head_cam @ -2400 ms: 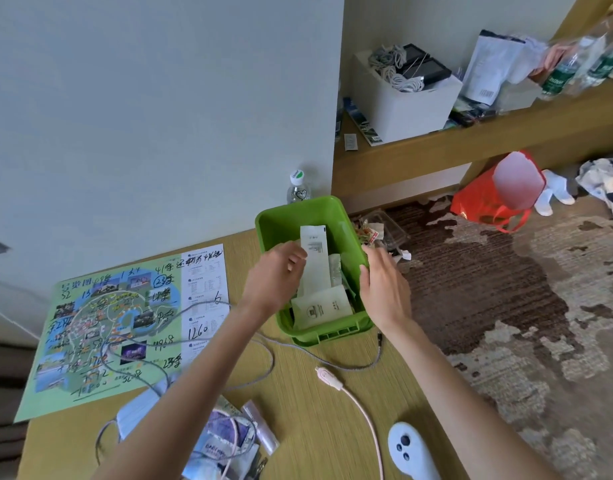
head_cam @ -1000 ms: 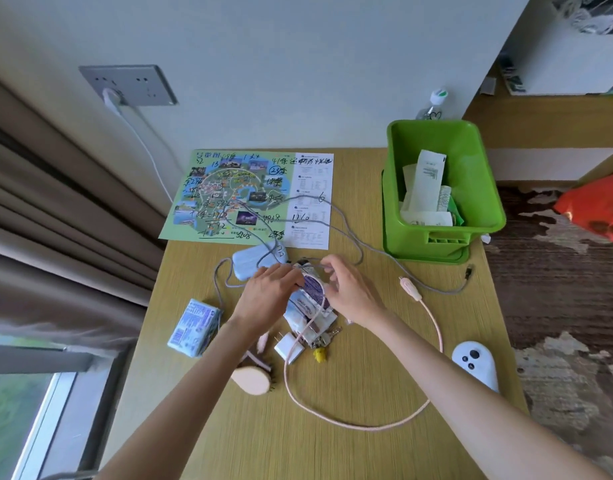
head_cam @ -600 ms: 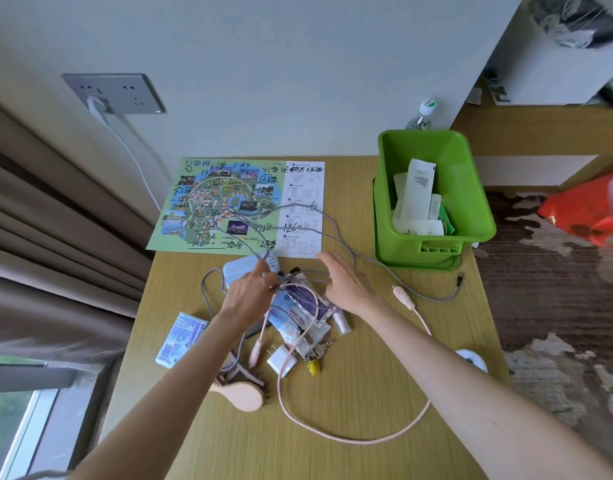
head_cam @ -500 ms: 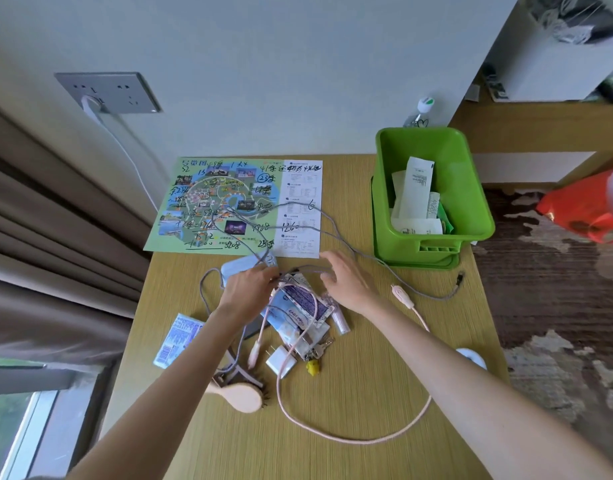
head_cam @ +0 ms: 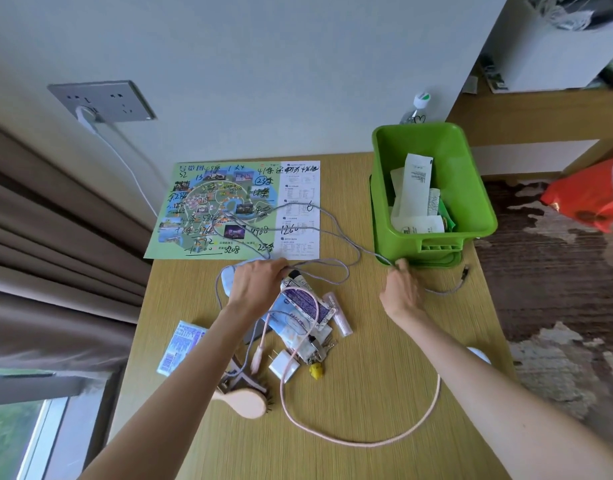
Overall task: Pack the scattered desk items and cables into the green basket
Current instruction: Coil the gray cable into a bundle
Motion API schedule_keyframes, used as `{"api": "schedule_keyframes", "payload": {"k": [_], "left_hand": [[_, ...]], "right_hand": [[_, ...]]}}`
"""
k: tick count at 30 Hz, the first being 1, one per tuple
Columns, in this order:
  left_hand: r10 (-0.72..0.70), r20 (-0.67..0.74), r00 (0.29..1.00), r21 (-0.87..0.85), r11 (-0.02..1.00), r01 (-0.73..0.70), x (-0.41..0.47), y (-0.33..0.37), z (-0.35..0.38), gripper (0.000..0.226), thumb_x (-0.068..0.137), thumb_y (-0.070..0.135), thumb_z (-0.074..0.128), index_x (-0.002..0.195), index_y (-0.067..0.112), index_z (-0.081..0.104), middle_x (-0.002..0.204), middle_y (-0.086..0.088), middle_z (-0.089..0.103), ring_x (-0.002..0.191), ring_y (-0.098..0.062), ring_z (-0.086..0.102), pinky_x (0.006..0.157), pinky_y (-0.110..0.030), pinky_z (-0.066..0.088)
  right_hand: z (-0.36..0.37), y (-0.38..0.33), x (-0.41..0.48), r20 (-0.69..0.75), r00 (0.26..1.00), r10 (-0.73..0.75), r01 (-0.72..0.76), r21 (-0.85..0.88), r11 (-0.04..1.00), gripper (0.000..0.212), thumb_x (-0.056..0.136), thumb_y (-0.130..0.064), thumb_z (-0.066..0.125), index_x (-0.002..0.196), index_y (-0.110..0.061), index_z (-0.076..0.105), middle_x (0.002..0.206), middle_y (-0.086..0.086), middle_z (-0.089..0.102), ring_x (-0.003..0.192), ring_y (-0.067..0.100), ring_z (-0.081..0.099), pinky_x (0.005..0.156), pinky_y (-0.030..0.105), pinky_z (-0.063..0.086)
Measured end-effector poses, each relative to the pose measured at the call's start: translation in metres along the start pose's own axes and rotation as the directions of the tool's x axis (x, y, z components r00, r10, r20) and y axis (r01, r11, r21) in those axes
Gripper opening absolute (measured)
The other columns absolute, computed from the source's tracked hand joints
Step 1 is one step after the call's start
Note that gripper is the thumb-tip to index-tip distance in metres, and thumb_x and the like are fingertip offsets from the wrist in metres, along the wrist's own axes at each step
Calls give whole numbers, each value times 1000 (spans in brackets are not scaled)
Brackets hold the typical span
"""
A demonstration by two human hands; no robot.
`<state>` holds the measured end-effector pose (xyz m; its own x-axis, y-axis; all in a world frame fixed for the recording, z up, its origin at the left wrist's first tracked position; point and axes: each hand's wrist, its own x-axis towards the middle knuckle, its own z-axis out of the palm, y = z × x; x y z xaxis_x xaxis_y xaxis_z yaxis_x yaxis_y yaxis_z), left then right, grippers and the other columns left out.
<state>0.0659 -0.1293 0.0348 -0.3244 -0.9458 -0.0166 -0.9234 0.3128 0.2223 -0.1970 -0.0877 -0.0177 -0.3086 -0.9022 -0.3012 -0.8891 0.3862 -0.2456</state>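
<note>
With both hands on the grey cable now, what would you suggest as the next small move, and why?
Probably draw the hands together to gather the grey cable into loops. The left hand pinches it near the pile and the right hand holds it beside the green basket, but slack still sprawls over the map, so it seems too loose to drop in cleanly.
</note>
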Motion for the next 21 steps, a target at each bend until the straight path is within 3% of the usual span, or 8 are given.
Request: {"api": "schedule_keyframes", "payload": {"k": [3,9,15,17,21], "left_hand": [[-17,-9,1000,-22,1000,17,0,4,-3,23,99,29,49,88,15,64,71,0,68,54,-21,52,50,-27,28],[4,-54,999,-18,1000,-5,14,12,-33,30,99,32,47,92,15,71,82,0,71,72,-24,65,57,-33,48],[26,-235,972,-6,1000,-28,34,22,-92,26,97,29,51,88,17,72,75,0,68,67,-23,62,49,-29,40],[34,-315,948,-33,998,-47,42,27,-117,21,95,29,55,92,22,74,78,1,71,71,-25,64,50,-27,37],[-13,-381,924,-97,995,-26,59,34,-169,20,93,31,56,102,29,74,88,3,72,86,-25,65,64,-33,48]], "right_hand": [[-3,7,-2,-47,994,-102,99,-50,994,22,88,8,57,109,3,58,130,10,44,96,27,58,79,36,55],[-27,-9,-23,-312,887,-340,354,-12,935,45,84,14,57,127,2,57,129,6,53,110,24,58,97,34,50],[-99,-52,-44,-593,725,-350,531,159,832,59,70,27,57,121,-1,63,121,6,60,100,22,64,73,31,59],[-131,-68,-42,-641,691,-334,595,242,767,59,71,29,50,119,-3,64,117,5,59,98,20,63,72,34,58],[-195,-98,-37,-748,596,-292,715,328,617,42,82,21,49,107,-5,69,101,2,57,85,14,59,75,30,52]]}}
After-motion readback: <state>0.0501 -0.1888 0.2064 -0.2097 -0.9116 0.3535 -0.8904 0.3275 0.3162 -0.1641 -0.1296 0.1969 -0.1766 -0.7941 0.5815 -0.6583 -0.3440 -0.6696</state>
